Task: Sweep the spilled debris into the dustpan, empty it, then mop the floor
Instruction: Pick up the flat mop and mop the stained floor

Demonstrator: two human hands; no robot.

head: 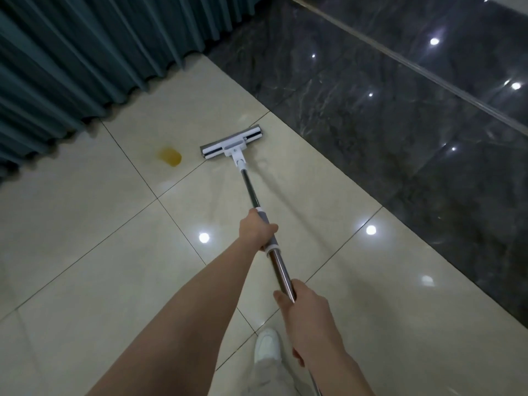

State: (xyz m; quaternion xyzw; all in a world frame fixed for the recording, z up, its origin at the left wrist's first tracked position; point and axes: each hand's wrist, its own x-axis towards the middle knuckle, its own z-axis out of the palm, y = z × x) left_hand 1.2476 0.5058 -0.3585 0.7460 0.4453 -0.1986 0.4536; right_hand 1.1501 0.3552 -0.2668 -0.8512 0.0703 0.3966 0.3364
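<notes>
A flat mop with a white and grey head (232, 143) rests on the cream tiled floor (85, 224), its metal pole (251, 192) slanting back toward me. My left hand (257, 228) grips the grey sleeve partway up the pole. My right hand (303, 307) grips the pole lower down, nearer my body. A yellow-orange stain (170, 157) lies on a tile just left of the mop head, apart from it. No dustpan or loose debris shows in view.
A teal pleated curtain (85, 61) hangs along the left and far side. A dark glossy marble wall (400, 110) runs along the right. My white shoe (267, 345) stands on the floor below my hands.
</notes>
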